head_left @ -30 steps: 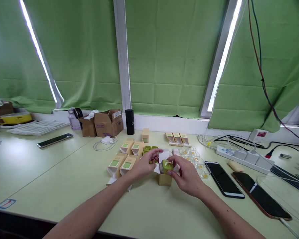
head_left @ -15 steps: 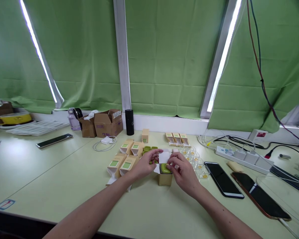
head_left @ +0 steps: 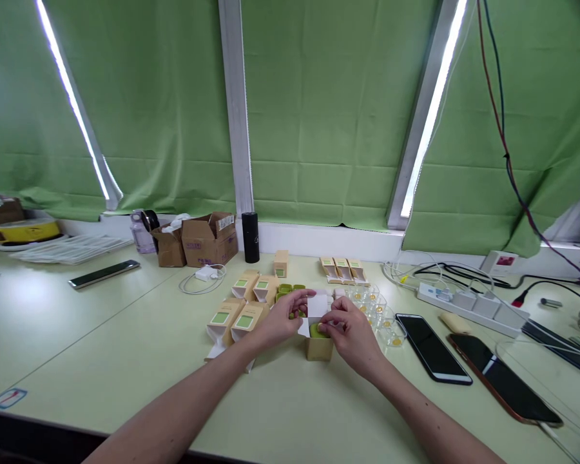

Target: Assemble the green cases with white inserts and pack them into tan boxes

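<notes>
A small kraft cardboard box (head_left: pixel 319 348) stands upright in front of me, its white flaps up. A rounded green case (head_left: pixel 316 331) is partly down inside its top opening. My right hand (head_left: pixel 350 334) is closed, thumb and fingertips pinching the right side of the green case. Beside the box's left side is my left hand (head_left: pixel 287 317), fingers curved and thumb apart, fingertips at the raised white flap (head_left: pixel 318 305). Several kraft boxes with green labels (head_left: pixel 250 318) stand left of my left hand. Green cases (head_left: pixel 284 289) show behind it, partly hidden.
Clear plastic pieces with yellow dots (head_left: pixel 379 309) stand right of my right hand. Further right lie a phone (head_left: pixel 434 348), a second phone (head_left: pixel 505 379) and a power strip (head_left: pixel 468 307). Behind are three open kraft boxes (head_left: pixel 344 270), a black cylinder (head_left: pixel 251 238) and brown cartons (head_left: pixel 210 240).
The green case has gone lower into the box, and my right fingertips have shifted slightly left over it. My left hand has stayed nearly in place.
</notes>
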Demonstrator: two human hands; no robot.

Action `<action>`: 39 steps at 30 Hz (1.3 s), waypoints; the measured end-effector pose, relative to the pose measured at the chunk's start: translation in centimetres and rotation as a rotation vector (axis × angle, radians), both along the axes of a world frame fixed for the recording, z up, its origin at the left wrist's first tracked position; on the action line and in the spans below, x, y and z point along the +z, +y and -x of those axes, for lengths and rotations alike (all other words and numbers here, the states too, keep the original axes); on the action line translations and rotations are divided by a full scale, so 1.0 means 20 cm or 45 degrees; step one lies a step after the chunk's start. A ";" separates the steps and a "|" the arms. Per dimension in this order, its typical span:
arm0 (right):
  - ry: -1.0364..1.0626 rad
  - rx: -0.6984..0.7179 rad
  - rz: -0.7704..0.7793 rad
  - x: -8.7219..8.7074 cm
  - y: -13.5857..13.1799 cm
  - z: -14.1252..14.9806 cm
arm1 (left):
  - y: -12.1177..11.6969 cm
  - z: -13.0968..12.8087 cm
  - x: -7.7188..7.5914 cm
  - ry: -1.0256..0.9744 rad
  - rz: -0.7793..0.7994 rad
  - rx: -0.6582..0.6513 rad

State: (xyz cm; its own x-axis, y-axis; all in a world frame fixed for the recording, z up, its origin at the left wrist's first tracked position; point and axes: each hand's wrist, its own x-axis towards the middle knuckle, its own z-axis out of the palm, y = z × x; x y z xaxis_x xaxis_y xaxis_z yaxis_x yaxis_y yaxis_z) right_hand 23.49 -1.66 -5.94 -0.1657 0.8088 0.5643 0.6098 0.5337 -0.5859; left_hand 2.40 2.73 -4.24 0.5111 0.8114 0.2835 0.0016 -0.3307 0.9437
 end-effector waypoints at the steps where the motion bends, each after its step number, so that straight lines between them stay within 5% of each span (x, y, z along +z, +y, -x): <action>1: -0.004 -0.004 0.013 0.00 0.00 0.00 | 0.00 0.00 0.00 0.003 0.000 -0.001; 12: -0.038 0.023 0.071 0.03 -0.01 0.00 | 0.00 0.00 0.00 -0.033 0.026 -0.021; 23: 0.469 0.024 0.038 -0.01 0.03 -0.07 | -0.01 -0.01 0.03 -0.186 0.198 -0.032; 39: 0.718 0.057 0.255 -0.08 0.08 -0.05 | -0.08 -0.05 0.01 -0.072 0.062 0.017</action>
State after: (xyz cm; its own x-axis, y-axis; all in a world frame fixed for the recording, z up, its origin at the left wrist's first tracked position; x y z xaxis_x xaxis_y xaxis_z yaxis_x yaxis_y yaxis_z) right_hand 24.43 -0.13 -7.46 0.0784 0.9077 0.4122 0.1545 0.3974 -0.9045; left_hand 3.44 1.19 -3.98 0.4842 0.8317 0.2718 -0.0479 -0.2850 0.9573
